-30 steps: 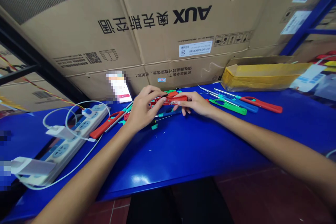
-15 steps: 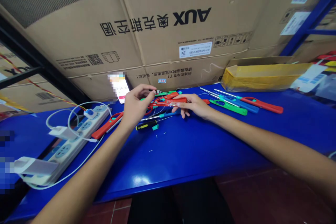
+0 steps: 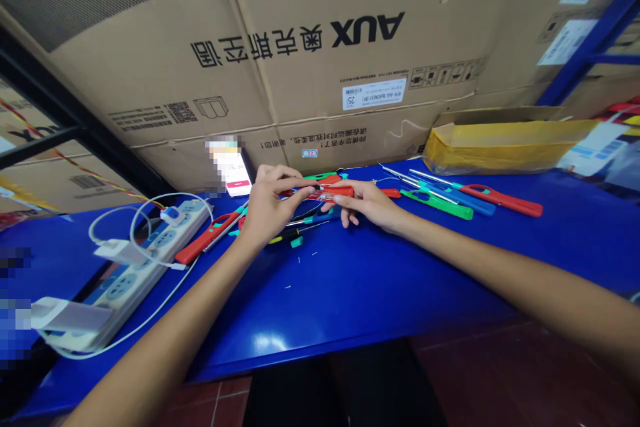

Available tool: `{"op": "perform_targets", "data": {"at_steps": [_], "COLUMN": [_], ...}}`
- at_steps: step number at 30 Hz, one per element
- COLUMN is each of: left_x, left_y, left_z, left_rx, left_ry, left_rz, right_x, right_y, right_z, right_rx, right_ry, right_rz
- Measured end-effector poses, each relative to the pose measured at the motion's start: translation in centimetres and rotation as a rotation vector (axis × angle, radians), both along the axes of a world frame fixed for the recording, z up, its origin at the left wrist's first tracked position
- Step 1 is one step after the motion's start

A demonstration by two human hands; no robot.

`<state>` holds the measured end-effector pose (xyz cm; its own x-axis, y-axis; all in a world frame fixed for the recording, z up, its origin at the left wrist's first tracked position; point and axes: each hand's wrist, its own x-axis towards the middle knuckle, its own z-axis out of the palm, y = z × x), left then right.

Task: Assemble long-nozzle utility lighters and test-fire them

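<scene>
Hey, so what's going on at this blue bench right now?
Someone is doing close handwork on a red plastic casing. Their right hand holds it, while the left hand pinches a small dark part right beside it; what that part is, I can't tell. A screwdriver lies in front, partly hidden by the left hand. To the right lie green, blue and red long-nosed tools, and a lit phone leans against the cardboard.
</scene>
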<state>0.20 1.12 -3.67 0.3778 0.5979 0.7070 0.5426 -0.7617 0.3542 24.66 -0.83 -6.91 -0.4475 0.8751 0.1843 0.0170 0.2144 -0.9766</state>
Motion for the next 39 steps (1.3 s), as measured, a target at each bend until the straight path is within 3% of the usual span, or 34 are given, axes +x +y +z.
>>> {"op": "perform_targets", "data": {"at_steps": [5,12,19,25,32,39], "left_x": [-0.4,-0.3,-0.2,-0.8,-1.2,-2.2], "left_y": [0.4,0.2,-0.1,0.1,1.0,2.4], "left_z": [0.4,0.6,1.3,1.4,0.6,0.4], "left_rx": [-0.039,-0.201,-0.117,0.029,-0.189,-0.176], "left_ry": [-0.014,-0.247,-0.316,-0.129,-0.258,-0.482], "left_rz": [-0.048,-0.086,-0.156,-0.085,-0.084,0.060], "right_x": [0.0,-0.1,0.2,1.1,1.9,2.2], "right_y": [0.1,0.0,-0.2,-0.2,0.5,0.5], "right_z": [-0.2,-0.3,0.3,1.4,1.7,1.9], "right_rx": [-0.003,0.046,0.048,0.109,0.167,0.037], "right_ry": [-0.026,-0.083,-0.109,-0.193,-0.175,-0.097], "right_rz": [0.008,0.018,0.032,-0.057,-0.211,-0.079]}}
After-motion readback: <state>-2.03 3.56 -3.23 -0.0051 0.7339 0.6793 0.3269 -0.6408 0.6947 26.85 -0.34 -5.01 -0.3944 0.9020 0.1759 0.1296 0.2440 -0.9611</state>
